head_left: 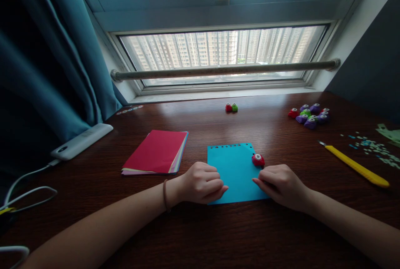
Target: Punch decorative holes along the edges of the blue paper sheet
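A sheet of blue paper [236, 177] lies flat in front of me, with a row of small punched holes along its far edge. My left hand [203, 183], closed into a loose fist, rests over the paper's left edge. Whatever its fingers may hold is hidden. At the right edge, my right hand [278, 183] is also closed, its thumb tip over the paper. I cannot see what is between its fingers. A small red craft punch [258, 160] with a white round top sits on the paper's upper right edge, just beyond the right hand's knuckles.
Left of the blue sheet lies a stack of coloured paper [156, 150], red uppermost. Red and green punches [231, 107] stand farther back. Several more punches [309, 116], a yellow craft knife [358, 165] and paper bits [375, 148] lie right. A white device [83, 140] trails a cable.
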`<state>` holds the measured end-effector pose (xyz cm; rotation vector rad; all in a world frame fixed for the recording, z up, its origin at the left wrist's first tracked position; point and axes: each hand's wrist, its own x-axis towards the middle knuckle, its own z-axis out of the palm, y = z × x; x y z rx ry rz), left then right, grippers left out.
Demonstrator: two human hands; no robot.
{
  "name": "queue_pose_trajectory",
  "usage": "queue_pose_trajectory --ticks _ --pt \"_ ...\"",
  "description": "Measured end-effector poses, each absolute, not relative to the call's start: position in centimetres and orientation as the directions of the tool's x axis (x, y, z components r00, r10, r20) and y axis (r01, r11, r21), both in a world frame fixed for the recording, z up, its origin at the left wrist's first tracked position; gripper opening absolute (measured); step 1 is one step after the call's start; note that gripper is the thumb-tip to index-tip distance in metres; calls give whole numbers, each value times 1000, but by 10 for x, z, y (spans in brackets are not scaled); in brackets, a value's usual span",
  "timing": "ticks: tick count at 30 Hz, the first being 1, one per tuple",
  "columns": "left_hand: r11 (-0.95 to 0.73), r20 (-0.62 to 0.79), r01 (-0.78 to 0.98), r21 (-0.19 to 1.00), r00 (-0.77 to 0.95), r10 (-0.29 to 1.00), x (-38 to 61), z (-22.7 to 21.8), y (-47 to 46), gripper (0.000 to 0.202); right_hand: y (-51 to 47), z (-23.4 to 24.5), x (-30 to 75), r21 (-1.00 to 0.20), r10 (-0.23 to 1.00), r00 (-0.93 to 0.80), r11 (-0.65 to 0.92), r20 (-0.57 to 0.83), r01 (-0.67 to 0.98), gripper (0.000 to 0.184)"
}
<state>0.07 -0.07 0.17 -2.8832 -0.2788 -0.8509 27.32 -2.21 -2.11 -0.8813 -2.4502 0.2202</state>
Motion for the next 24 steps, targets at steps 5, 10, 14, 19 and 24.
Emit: queue_pose_trajectory --ticks 5,10,14,19,24 --pt "-975 548 211 -69 825 140 1 2 -1 34 -23 -21 273 -315 626 -654 780 424 542 30" --pt "-973 543 222 -69 826 150 1 2 -2 34 -23 -20 273 -311 625 -652 780 430 543 30" --pt "-974 547 219 -62 824 151 1 2 -2 34 -22 -21 273 -311 622 -655 783 429 539 30" --pt "-974 547 218 -61 824 150 1 2 -1 34 -23 -20 273 -308 621 -655 783 430 540 30" --pt "-974 548 218 -64 823 148 1 1 -1 34 -23 -19 272 -313 627 -653 779 425 544 30"
